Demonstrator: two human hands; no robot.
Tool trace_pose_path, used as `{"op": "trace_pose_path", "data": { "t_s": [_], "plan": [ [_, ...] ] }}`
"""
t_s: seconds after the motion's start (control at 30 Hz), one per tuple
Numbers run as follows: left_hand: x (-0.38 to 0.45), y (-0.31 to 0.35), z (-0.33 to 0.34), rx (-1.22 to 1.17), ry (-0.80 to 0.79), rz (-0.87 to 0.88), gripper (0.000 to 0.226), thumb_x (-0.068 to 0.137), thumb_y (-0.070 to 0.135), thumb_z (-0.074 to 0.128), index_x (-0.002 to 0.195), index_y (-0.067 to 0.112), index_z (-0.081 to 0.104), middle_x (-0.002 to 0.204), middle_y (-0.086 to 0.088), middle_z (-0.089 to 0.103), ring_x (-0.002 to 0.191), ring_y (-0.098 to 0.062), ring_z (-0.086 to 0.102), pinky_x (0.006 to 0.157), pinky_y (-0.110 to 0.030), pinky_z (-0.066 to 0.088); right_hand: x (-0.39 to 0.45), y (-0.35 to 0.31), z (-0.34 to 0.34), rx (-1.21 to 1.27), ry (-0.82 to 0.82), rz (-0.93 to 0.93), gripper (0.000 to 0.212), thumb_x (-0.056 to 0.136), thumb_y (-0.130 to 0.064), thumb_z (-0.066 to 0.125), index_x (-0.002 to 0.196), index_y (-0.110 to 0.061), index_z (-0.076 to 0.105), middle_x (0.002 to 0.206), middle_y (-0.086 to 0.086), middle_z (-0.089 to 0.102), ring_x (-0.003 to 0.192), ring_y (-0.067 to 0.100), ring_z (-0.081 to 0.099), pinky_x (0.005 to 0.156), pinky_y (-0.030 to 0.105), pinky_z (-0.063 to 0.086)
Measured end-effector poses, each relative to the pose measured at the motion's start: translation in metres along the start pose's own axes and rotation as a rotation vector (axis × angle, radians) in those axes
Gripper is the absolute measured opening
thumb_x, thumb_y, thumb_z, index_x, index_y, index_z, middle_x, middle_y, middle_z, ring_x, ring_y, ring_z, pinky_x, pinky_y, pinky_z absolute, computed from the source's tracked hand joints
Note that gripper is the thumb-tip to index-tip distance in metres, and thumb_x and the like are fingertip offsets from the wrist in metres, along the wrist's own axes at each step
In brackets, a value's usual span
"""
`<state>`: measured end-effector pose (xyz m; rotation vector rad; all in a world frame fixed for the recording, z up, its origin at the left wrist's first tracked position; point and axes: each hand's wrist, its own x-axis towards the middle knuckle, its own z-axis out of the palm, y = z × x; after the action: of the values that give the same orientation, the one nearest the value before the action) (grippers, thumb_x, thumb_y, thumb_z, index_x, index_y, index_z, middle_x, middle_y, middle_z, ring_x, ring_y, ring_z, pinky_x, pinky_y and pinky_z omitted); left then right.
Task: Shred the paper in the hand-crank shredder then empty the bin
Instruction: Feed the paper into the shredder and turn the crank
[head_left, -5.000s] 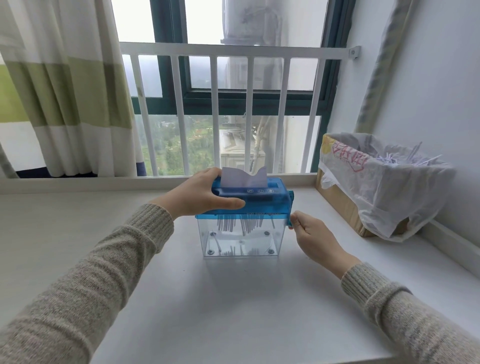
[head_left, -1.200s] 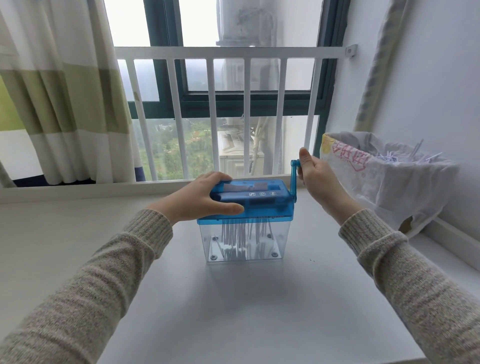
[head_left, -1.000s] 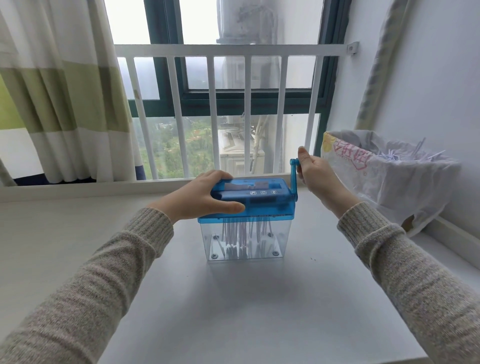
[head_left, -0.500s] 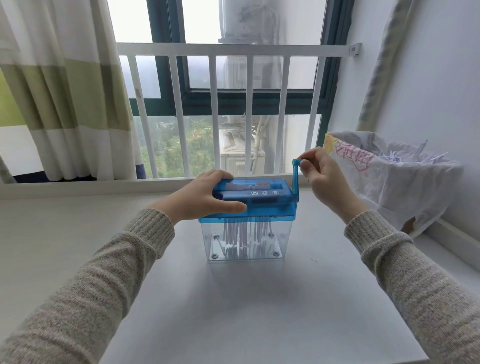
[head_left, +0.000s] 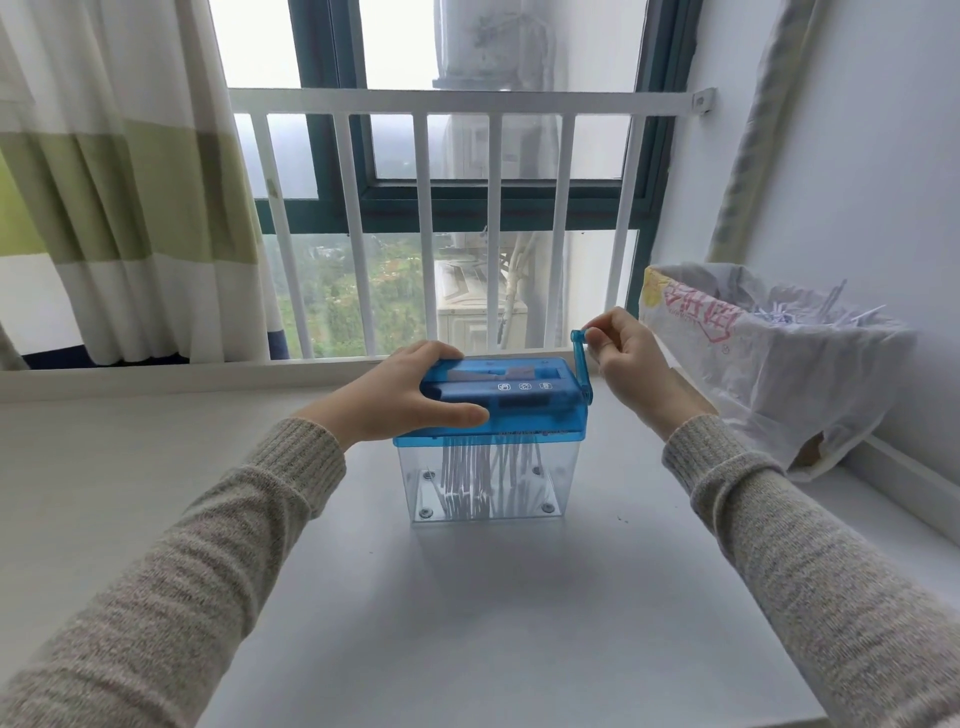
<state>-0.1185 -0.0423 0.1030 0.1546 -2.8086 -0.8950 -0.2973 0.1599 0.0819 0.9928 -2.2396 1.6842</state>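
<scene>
Cranking goes on at the shredder, which sits mid-desk with its blue top on a clear bin. Left hand clamps the near-left end of the blue top, thumb along the front edge, fingers curled over the back, steadying it. Right hand pinches the knob of the crank between thumb and fingers; the crank arm stands nearly upright on the right side of the top. Compared with five seconds back, the paper no longer sticks up above the slot; only a low grey sliver shows down in the opening. The strips hanging under the cutters are longer and denser than before, reaching toward the bin floor. Over the last second the crank knob has stayed near the top of its circle while the right hand's grip shifted from a wrap to a fingertip pinch. Judgement: the sheet is almost through, so a few more turns should finish the shredding. Emptying has not begun; the top is still seated on the bin. A bag-lined box holding shreds waits at right against the wall, apart from the shredder and within reach, the likely place to tip the strips.
</scene>
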Motion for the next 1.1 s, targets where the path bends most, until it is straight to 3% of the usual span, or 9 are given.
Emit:
{"op": "trace_pose_path", "data": {
  "t_s": [0.13, 0.27, 0.4, 0.6, 0.77, 0.93, 1.1],
  "plan": [
    [0.000, 0.000, 0.000, -0.001, 0.000, 0.005, 0.071, 0.076, 0.053, 0.070, 0.135, 0.027, 0.039, 0.122, 0.007, 0.043, 0.101, -0.005, 0.048, 0.082, -0.018, 0.042, 0.001, 0.006, 0.003, -0.001, -0.002, 0.042, 0.018, 0.098, -0.014, 0.047, 0.084, -0.023, 0.053, 0.080, 0.000, 0.056, 0.071, 0.014, 0.049, 0.064, 0.026, 0.044],
    [0.002, -0.001, 0.000, 0.006, 0.007, 0.004, 0.073, 0.075, 0.054, 0.070, 0.135, 0.027, 0.039, 0.122, 0.008, 0.043, 0.101, -0.004, 0.048, 0.086, -0.021, 0.042, -0.004, 0.011, 0.007, -0.014, -0.064, 0.108, 0.018, 0.100, -0.016, 0.045, 0.083, -0.015, 0.051, 0.078, 0.005, 0.054, 0.067, 0.015, 0.044, 0.059, 0.024, 0.039],
    [0.001, 0.000, 0.000, 0.002, 0.014, 0.010, 0.072, 0.075, 0.053, 0.071, 0.135, 0.026, 0.040, 0.119, 0.010, 0.042, 0.099, -0.002, 0.048, 0.080, -0.016, 0.042, -0.010, 0.022, 0.014, 0.038, -0.096, 0.173, 0.023, 0.101, -0.020, 0.043, 0.079, -0.017, 0.048, 0.083, 0.012, 0.058, 0.071, 0.022, 0.048, 0.061, 0.031, 0.040],
    [0.000, 0.001, 0.000, 0.002, 0.012, 0.015, 0.070, 0.078, 0.050, 0.071, 0.135, 0.025, 0.040, 0.118, 0.008, 0.043, 0.098, -0.003, 0.048, 0.077, -0.013, 0.041, -0.011, 0.021, 0.013, 0.014, -0.103, 0.168, 0.023, 0.101, -0.020, 0.042, 0.080, -0.015, 0.049, 0.083, 0.015, 0.057, 0.070, 0.022, 0.046, 0.059, 0.029, 0.039],
    [0.001, 0.001, 0.000, 0.003, 0.019, 0.016, 0.069, 0.077, 0.051, 0.071, 0.134, 0.025, 0.040, 0.118, 0.008, 0.043, 0.099, -0.005, 0.049, 0.078, -0.014, 0.042, -0.022, 0.037, 0.017, -0.094, -0.130, 0.186, 0.021, 0.099, -0.011, 0.040, 0.084, 0.000, 0.052, 0.084, 0.028, 0.058, 0.070, 0.026, 0.048, 0.058, 0.035, 0.038],
    [0.001, -0.001, 0.001, -0.001, 0.015, 0.011, 0.071, 0.075, 0.053, 0.071, 0.133, 0.027, 0.040, 0.120, 0.006, 0.045, 0.100, -0.006, 0.050, 0.080, -0.017, 0.044, -0.027, 0.040, 0.018, -0.079, -0.130, 0.191, 0.021, 0.097, -0.009, 0.039, 0.087, 0.004, 0.052, 0.075, 0.016, 0.053, 0.069, 0.025, 0.045, 0.058, 0.037, 0.035],
    [0.001, 0.000, 0.001, -0.008, 0.020, 0.013, 0.070, 0.076, 0.052, 0.071, 0.133, 0.026, 0.040, 0.114, 0.011, 0.044, 0.099, -0.005, 0.049, 0.080, -0.016, 0.044, -0.029, 0.043, 0.019, -0.093, -0.146, 0.200, 0.021, 0.098, -0.011, 0.037, 0.087, 0.001, 0.051, 0.077, 0.021, 0.055, 0.071, 0.028, 0.047, 0.058, 0.038, 0.037]
  ]
}}
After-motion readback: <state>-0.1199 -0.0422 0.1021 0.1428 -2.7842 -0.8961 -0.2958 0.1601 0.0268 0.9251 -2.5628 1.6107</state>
